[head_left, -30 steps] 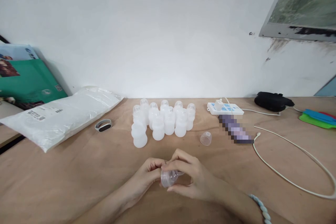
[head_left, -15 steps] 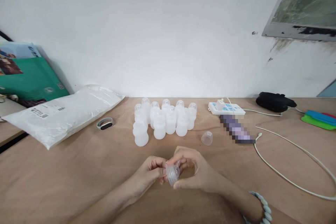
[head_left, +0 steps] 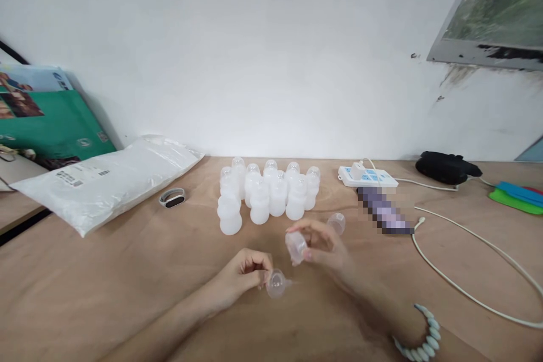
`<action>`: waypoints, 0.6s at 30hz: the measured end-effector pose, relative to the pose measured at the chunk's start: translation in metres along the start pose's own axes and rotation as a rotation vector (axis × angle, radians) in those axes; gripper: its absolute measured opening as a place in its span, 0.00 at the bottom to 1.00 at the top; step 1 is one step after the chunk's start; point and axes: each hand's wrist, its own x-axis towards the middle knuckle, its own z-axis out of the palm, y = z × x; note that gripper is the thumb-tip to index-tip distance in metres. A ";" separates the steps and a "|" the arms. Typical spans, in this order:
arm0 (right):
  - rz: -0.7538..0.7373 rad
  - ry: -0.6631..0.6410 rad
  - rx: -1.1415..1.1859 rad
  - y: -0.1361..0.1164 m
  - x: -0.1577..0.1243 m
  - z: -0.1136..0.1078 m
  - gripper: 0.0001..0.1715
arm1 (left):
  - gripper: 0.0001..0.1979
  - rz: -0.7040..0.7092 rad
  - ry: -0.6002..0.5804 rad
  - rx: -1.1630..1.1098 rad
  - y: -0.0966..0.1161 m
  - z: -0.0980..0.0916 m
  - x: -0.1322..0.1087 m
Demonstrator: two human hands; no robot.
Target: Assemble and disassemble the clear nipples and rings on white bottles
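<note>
My left hand point(head_left: 244, 271) pinches a small clear nozzle point(head_left: 276, 284) low over the worktop point(head_left: 127, 271). My right hand point(head_left: 324, 246) has its grip closed on a clear cap point(head_left: 296, 246). A moment ago both parts were together between my hands; now they are apart, the cap lifted off. Just behind lies a loose cap point(head_left: 337, 222), then the white bottles point(head_left: 267, 198).

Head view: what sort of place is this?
Likely a makeshift workbench in a plain room: a plywood table against a bare wall, a cluster of small plastic bottles, and a sealed bag.
</note>
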 end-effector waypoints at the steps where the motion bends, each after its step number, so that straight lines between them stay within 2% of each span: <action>1: -0.022 0.065 -0.049 -0.002 0.001 -0.005 0.20 | 0.12 0.003 0.002 0.015 -0.001 -0.001 0.000; 3: -0.050 0.193 -0.254 -0.009 0.002 -0.017 0.18 | 0.12 0.014 0.032 0.056 0.000 -0.001 -0.001; 5: -0.039 0.237 -0.573 -0.017 0.003 -0.026 0.15 | 0.11 0.021 0.089 0.183 0.002 -0.002 -0.002; 8: -0.005 0.113 -1.077 -0.025 0.001 -0.033 0.13 | 0.09 0.039 0.126 0.515 0.006 -0.003 -0.005; 11: 0.034 -0.022 -1.396 -0.027 -0.003 -0.036 0.09 | 0.10 0.095 0.125 0.810 0.008 -0.006 -0.007; 13: 0.072 -0.083 -1.494 -0.027 -0.004 -0.038 0.10 | 0.11 0.140 0.139 0.984 0.007 -0.010 -0.008; 15: 0.101 -0.118 -1.510 -0.027 -0.005 -0.039 0.17 | 0.11 0.197 0.169 1.122 0.008 -0.015 -0.009; 17: 0.102 -0.100 -1.477 -0.029 -0.004 -0.040 0.21 | 0.10 0.278 0.238 1.205 0.013 -0.021 -0.012; 18: 0.090 -0.075 -1.456 -0.030 -0.004 -0.040 0.21 | 0.10 0.325 0.300 1.226 0.017 -0.026 -0.013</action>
